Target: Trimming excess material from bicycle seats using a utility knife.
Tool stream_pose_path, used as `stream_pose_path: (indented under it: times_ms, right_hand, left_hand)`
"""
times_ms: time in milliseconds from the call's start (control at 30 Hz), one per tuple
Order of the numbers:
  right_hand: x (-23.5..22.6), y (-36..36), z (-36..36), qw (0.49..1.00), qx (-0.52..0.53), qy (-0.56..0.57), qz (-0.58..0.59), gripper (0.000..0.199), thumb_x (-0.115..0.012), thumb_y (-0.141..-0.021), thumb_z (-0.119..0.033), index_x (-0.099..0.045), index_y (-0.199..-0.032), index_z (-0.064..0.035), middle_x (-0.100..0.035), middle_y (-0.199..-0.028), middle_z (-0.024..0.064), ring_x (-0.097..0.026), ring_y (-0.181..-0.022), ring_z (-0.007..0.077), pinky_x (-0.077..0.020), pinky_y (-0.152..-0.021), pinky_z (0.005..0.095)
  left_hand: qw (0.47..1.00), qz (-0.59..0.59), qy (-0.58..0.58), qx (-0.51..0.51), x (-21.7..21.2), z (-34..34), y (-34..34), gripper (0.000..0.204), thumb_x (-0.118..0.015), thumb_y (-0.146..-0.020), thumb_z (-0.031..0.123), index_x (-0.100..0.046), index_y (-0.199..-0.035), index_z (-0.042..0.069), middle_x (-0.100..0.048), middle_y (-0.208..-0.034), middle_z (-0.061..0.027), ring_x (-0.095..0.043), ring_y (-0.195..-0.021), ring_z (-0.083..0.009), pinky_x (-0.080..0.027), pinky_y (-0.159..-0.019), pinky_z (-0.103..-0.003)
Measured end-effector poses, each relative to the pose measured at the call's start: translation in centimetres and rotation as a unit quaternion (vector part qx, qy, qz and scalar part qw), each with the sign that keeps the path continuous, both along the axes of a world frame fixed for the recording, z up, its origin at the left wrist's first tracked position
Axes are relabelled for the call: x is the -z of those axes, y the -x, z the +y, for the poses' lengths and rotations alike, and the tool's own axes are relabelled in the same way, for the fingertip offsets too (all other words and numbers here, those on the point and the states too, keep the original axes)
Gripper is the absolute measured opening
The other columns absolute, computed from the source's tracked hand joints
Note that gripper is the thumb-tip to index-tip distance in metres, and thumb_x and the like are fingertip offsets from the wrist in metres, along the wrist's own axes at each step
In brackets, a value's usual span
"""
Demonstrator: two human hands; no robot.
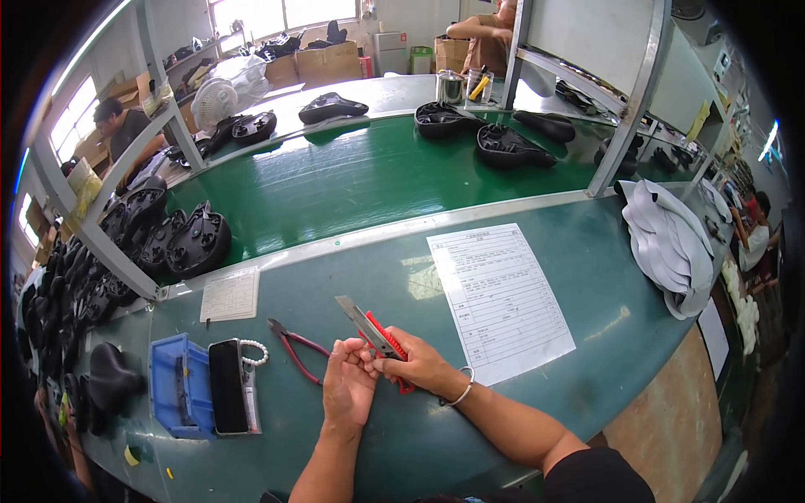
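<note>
My right hand (pixel 415 362) is closed around a red and grey utility knife (pixel 379 335). Its blade is out and points up and to the left. Beside it my left hand (pixel 348 387) is turned palm up, fingers loosely bent, with the fingertips close to the knife's handle. Nothing shows in the left palm; whether its fingers touch the knife I cannot tell. Just left of the hands lie cutting pliers (pixel 295 350) with red handles. A printed sheet (pixel 511 323) lies flat on the green table (pixel 369 268), to the right of the knife.
At left stand a blue bin (pixel 180 386), a black phone (pixel 227 386) and a pearl bracelet (pixel 256 352). Black bicycle saddles (pixel 197 239) pile up beyond, and more rest on the green conveyor (pixel 319 180). White cut pieces (pixel 671 243) are stacked right. Metal posts (pixel 633 109) frame the table.
</note>
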State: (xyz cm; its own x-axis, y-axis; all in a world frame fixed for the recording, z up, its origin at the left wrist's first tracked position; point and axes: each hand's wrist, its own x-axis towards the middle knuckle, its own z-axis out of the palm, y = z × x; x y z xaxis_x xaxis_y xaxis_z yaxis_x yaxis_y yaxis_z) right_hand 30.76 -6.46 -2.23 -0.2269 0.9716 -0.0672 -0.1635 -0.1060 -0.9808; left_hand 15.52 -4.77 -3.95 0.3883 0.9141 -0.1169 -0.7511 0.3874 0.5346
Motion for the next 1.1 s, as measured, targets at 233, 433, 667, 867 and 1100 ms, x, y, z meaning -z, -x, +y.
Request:
stream_pose_path:
  times_ms: [233, 433, 667, 867, 1100]
  right_hand:
    - [-0.5, -0.2, -0.1, 1.0, -0.003, -0.006, 0.001, 0.023, -0.061, -0.085, -0.012, -0.052, -0.105, -0.0035, -0.057, -0.081, 0.0014, -0.054, -0.067, 0.0071, -0.045, -0.06, 0.0219]
    - [0.4, -1.0, 0.4, 0.998, 0.023, 0.005, 0.062, 0.027, -0.062, -0.085, -0.013, -0.052, -0.109, -0.0035, -0.054, -0.078, 0.0008, -0.053, -0.065, 0.0066, -0.0441, -0.058, 0.0213]
    - [0.2, -0.6, 0.3, 0.996, 0.0, 0.006, 0.084, 0.033, -0.063, -0.085, -0.014, -0.051, -0.114, -0.0009, -0.053, -0.075, 0.0005, -0.052, -0.063, 0.0072, -0.045, -0.058, 0.0229]
    - [1.3, -0.8, 0.2, 0.997, 0.022, -0.016, 0.069, 0.03, -0.064, -0.084, -0.017, -0.052, -0.107, -0.0036, -0.054, -0.073, 0.0012, -0.053, -0.061, 0.0076, -0.0459, -0.058, 0.0229]
    - [0.7, -0.2, -0.4, 1.0, 0.004, -0.016, 0.014, 0.03, -0.064, -0.084, -0.016, -0.052, -0.109, -0.0042, -0.054, -0.075, 0.0014, -0.053, -0.063, 0.0076, -0.0456, -0.059, 0.0229]
  left_hand:
    - [0.999, 0.018, -0.026, -0.003, -0.4, -0.2, -0.1, 0.032, -0.045, -0.099, 0.036, -0.059, -0.099, 0.007, -0.053, -0.082, -0.0013, -0.05, -0.076, -0.0118, -0.041, -0.071, -0.027]
    - [0.871, 0.341, -0.323, -0.145, -2.2, -4.4, -2.1, 0.026, -0.051, -0.094, 0.026, -0.06, -0.087, 0.004, -0.056, -0.084, -0.0059, -0.053, -0.074, -0.0161, -0.045, -0.071, -0.03]
    - [0.74, 0.18, -0.22, 0.61, -0.7, -19.3, -7.1, 0.028, -0.046, -0.098, 0.024, -0.058, -0.112, 0.003, -0.061, -0.106, -0.0111, -0.057, -0.098, -0.0165, -0.044, -0.086, -0.033]
    - [0.856, 0.141, -0.379, 0.321, 5.6, -27.0, -9.5, 0.026, -0.048, -0.098, 0.022, -0.061, -0.102, 0.0, -0.065, -0.097, -0.0089, -0.061, -0.088, -0.0162, -0.047, -0.082, -0.031]
    - [0.843, 0.201, -0.349, 0.356, 6.1, -28.5, -8.4, 0.026, -0.048, -0.098, 0.022, -0.061, -0.104, 0.001, -0.065, -0.098, -0.0095, -0.062, -0.089, -0.0172, -0.048, -0.082, -0.031]
